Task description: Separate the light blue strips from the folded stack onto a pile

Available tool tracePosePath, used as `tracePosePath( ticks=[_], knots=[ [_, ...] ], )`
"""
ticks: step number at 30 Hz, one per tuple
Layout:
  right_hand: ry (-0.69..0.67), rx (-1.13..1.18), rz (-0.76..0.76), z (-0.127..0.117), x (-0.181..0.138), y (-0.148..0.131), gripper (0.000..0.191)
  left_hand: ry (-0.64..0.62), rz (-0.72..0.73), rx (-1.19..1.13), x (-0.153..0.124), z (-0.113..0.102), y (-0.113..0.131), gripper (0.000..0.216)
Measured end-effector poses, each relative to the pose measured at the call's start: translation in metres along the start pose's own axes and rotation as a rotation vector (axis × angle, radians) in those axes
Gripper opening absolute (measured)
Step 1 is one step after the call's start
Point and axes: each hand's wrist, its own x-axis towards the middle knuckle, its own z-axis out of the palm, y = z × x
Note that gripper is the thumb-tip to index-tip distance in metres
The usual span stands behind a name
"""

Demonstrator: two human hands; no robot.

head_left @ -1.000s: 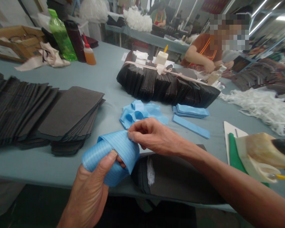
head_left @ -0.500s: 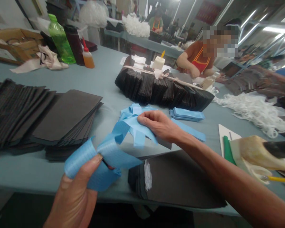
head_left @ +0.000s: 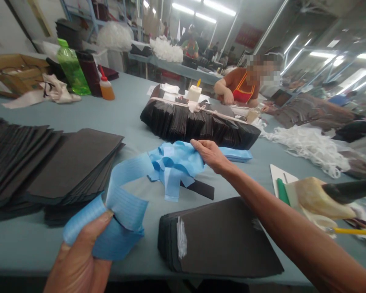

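"Light-blue, finely striped fabric strip [head_left: 125, 207]: where do we have it in the head view?"

"Looped in our left grip [head_left: 82, 252], above the near left part of the grey-blue cloth-covered surface [head_left: 131, 106]. One length arches up and seems to run into the crumpled light-blue heap of strip [head_left: 178, 156] at the middle."

"And how do our grips stand?"

"The left pinches the loops, thumb pressed on top. Our right grip [head_left: 212, 154] has its fingertips together at the heap's right edge; we cannot tell whether they pinch a layer."

"What would help us do this handling well?"

"We'd keep the left thumb firm so the loops don't slip, lift only one layer with the right, and let the length come free without a twist. Tugging would probably drag the heap towards the dark-grey stack of flat panels [head_left: 219, 240] near us."

"What differs from half a second ago?"

"The view is tilted up, showing more ceiling lights. Our left grip sits lower and further left, the arching length is opened wider, and our right fingertips are at the heap's edge, where they were lifting a piece over its middle. More of the short black strip [head_left: 199, 189] shows beside the heap."
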Motion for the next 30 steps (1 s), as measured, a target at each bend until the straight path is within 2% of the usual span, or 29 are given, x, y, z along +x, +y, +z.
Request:
tracePosePath(
  ticks=[4,8,9,10,11,13,15,18,20,23,26,30],
  knots=[
    [0.033,-0.146,0.027,-0.011,0.007,0.007,0.049,0.151,0.017,0.045,-0.001,0.008,0.003,0.047],
    [-0.03,-0.303,-0.029,-0.006,-0.016,-0.013,0.02,0.058,0.048,0.071,-0.003,0.016,0.004,0.041],
    [-0.083,-0.312,-0.061,-0.002,-0.025,-0.022,0.019,0.035,0.055,0.068,-0.003,0.017,0.003,0.039],
    [-0.164,-0.3,-0.098,0.003,-0.035,-0.031,0.026,0.02,0.059,0.066,-0.003,0.018,0.002,0.037],
    [-0.3,-0.256,-0.139,0.01,-0.044,-0.04,0.035,0.008,0.067,0.062,-0.003,0.019,0.001,0.037],
    [-0.606,-0.046,-0.174,0.024,-0.06,-0.056,0.051,-0.03,0.078,0.07,-0.003,0.02,-0.001,0.033],
    [-0.784,0.254,-0.138,0.038,-0.071,-0.066,0.057,-0.054,0.097,0.088,-0.004,0.019,-0.004,0.029],
    [-0.78,0.573,-0.063,0.052,-0.081,-0.075,0.061,-0.087,0.126,0.155,-0.007,0.015,-0.008,0.028],
    [-0.784,0.61,-0.052,0.054,-0.083,-0.077,0.062,-0.1,0.15,0.197,-0.008,0.011,-0.01,0.031],
    [-0.84,0.57,-0.059,0.05,-0.085,-0.079,0.06,-0.153,0.144,0.189,-0.008,0.006,-0.011,0.032],
    [-0.752,0.457,-0.088,0.047,-0.085,-0.078,0.061,-0.194,0.114,0.124,-0.007,0.003,-0.009,0.026],
    [-0.633,0.282,-0.167,0.048,-0.08,-0.075,0.067,-0.129,0.081,0.051,-0.008,0.002,-0.006,0.033]
  ],
)
